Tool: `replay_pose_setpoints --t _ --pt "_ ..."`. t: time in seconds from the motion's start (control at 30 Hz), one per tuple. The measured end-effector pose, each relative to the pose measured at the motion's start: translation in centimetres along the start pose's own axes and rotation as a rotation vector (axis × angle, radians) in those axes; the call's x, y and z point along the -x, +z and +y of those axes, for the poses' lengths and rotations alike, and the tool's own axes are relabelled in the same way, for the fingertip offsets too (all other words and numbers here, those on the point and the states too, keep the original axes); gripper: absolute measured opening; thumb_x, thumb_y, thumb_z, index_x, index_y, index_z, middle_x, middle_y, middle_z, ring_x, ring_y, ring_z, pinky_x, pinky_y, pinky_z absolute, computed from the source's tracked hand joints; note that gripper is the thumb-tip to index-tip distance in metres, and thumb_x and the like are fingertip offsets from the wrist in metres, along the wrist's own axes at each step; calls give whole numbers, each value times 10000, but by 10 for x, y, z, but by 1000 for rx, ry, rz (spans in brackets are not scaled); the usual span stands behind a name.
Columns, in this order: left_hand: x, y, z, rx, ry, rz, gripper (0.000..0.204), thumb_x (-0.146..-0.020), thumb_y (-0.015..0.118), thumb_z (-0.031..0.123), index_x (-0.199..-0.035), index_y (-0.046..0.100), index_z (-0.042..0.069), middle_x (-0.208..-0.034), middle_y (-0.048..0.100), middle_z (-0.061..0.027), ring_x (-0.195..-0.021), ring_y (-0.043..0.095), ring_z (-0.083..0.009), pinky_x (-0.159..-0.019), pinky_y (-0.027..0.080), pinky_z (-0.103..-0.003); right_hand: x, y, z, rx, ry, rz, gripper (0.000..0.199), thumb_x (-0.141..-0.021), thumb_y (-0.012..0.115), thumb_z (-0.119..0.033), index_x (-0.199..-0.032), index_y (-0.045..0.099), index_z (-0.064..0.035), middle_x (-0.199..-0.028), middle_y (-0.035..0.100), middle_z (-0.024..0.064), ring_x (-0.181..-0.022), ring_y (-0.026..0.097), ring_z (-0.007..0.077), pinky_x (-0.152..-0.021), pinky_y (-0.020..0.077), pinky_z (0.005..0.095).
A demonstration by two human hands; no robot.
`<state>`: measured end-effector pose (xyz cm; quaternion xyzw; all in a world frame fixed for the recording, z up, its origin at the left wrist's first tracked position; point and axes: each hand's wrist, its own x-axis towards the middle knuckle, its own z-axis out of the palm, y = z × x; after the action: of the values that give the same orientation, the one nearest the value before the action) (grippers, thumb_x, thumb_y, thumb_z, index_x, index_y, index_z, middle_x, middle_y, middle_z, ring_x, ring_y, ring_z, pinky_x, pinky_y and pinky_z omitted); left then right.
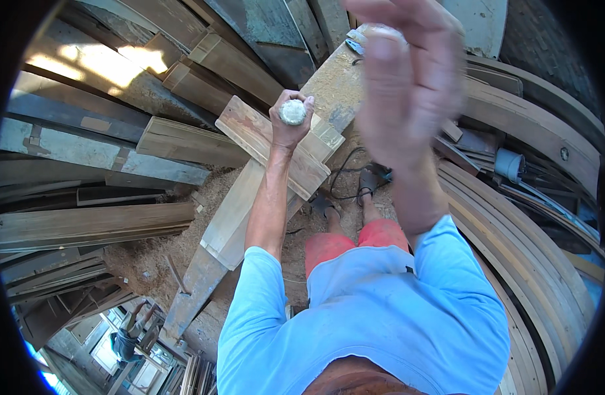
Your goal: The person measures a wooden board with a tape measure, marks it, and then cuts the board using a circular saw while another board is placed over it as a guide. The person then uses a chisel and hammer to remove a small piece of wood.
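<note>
Sawdust-strewn workshop floor (151, 257) heaped with old planks and curved timbers, a long plank (236, 210) running across as a working surface. Left hand (290, 118) wrapped tight round a pale round-ended tool handle (292, 112), held upright over a short grooved board (276, 145) lying crosswise on that plank; right hand (408, 79) raised, blurred, fingers spread, holding nothing. Board likely stiff, fairly light, rough, best gripped by its long edges; handle smooth, wanting a full fist
</note>
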<state>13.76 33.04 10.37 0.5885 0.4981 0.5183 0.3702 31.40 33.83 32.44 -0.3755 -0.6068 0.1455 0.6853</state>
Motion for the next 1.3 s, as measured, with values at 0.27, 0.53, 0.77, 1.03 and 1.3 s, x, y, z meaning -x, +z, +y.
replay_pose_setpoints --t 0.27,0.53,0.77,1.03,1.3 --pt "4 17 -21 261 79 164 196 -921 799 161 -974 639 62 -895 666 -7 -806 610 -77 -752 516 -270 113 87 72 306 190 -677 448 -883 758 -240 -1264 627 -47 -1296 608 174 -1209 571 381 -1053 459 484" --pt "-9 16 -9 -53 -49 185 178 -946 772 139 -878 637 45 -808 614 18 -748 552 -67 -687 477 -254 143 -42 156 630 513 -493 362 -948 668 -278 -1170 669 8 -1165 668 237 -1153 621 371 -1030 478 481" --pt "-5 -5 -22 -74 -33 157 135 -992 725 134 -978 614 58 -813 630 7 -730 635 -76 -665 523 -244 190 -104 308 1108 656 -594 345 -918 684 -241 -1222 615 -95 -1314 534 272 -1148 589 460 -987 497 534" --pt "-15 5 -7 71 -112 118 125 -955 754 86 -1001 646 44 -856 663 -7 -701 635 -69 -634 528 -238 185 -81 310 1098 651 -896 272 -912 624 -155 -1138 612 -5 -1073 655 256 -970 699 441 -823 583 530" --pt "-15 8 -16 -96 -26 -9 100 -950 756 92 -992 681 40 -863 674 -7 -723 630 -65 -657 532 -239 168 -66 212 -247 1431 -396 213 -989 421 -29 -1131 548 65 -932 703 133 -723 687 145 -657 590 288"
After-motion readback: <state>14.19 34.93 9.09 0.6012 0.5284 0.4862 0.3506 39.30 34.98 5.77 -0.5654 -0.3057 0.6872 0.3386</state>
